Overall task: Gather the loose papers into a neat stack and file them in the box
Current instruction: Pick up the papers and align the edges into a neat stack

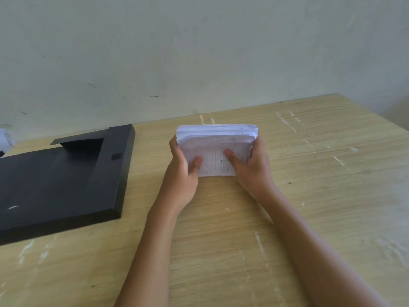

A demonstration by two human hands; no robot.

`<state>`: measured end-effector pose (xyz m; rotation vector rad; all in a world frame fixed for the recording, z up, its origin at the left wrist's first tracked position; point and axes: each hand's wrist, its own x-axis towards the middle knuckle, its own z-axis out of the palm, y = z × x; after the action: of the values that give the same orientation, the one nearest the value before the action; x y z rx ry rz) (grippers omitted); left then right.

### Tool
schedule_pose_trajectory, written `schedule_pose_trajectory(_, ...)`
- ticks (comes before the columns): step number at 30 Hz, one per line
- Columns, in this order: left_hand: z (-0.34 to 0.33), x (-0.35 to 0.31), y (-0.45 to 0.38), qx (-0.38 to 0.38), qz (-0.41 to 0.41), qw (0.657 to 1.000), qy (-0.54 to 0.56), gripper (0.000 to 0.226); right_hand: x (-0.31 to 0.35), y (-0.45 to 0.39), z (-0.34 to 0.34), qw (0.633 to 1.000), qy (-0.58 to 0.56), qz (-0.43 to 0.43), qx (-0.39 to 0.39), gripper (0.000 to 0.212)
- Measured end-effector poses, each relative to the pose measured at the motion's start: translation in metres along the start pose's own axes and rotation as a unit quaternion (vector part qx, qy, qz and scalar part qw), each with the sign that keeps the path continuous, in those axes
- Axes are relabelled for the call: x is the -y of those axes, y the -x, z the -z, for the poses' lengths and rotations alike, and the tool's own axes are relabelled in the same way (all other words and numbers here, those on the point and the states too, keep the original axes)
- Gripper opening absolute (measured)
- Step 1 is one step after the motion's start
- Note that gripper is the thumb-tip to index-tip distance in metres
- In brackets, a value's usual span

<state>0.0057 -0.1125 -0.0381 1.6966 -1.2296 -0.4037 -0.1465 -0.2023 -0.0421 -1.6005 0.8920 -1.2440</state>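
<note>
White papers (215, 149) stand on edge in a thick stack at the centre of the frame, their lower edge on the table (309, 173) and their top edge slightly uneven, with sheets fanned a little at the upper rim. The face turned toward the camera carries a faint printed grid with some dark marks; the text is too blurred to read.

The left hand (182, 171) clasps the stack's left side, fingers wrapped behind and thumb pressed on the front sheet. The right hand (250, 167) clasps the right side in the same way, thumb on the front near the middle, fingers hidden behind the stack. Both forearms run down to the bottom of the frame.

The box (59, 180) is black and lies flat at the left of the frame, well apart from the papers, its flap raised along the far side. A small white scuff marks its near left part.

The table is pale wood with white scratches. A grey-green wall (199, 52) fills the upper half. Something white shows at the far left edge, too cropped to identify.
</note>
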Motion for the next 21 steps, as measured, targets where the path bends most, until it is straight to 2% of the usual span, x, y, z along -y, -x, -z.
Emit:
schedule_pose_trajectory(3, 0.003, 0.0, -0.001, -0.028, -0.02, 0.999, -0.017, 0.056, 0.004, 0.0, -0.001, 1.0, -0.001, 0.013, -0.015, 0.048)
schedule_pose_trajectory(6, 0.005, -0.001, -0.003, -0.068, -0.043, 0.997, -0.007, 0.041, 0.01, 0.0, 0.001, 0.999, -0.015, 0.029, -0.016, 0.041)
schedule_pose_trajectory(9, 0.005, -0.002, -0.002, -0.045, -0.033, 0.998, 0.024, 0.032, 0.015, 0.001, 0.003, 0.999, 0.003, 0.038, -0.004, 0.042)
schedule_pose_trajectory(13, 0.006, -0.006, -0.001, -0.008, 0.015, 0.999, 0.046, 0.028, 0.018, 0.002, 0.01, 0.999, 0.025, 0.033, 0.034, 0.056)
schedule_pose_trajectory(16, 0.009, -0.005, -0.001, -0.008, 0.007, 0.999, 0.051, 0.028, 0.017, 0.002, 0.016, 0.996, 0.059, 0.017, 0.064, 0.07)
schedule_pose_trajectory(21, 0.001, 0.0, -0.002, -0.062, -0.004, 0.998, 0.001, 0.029, 0.011, 0.004, 0.01, 0.999, 0.029, -0.008, -0.02, 0.059)
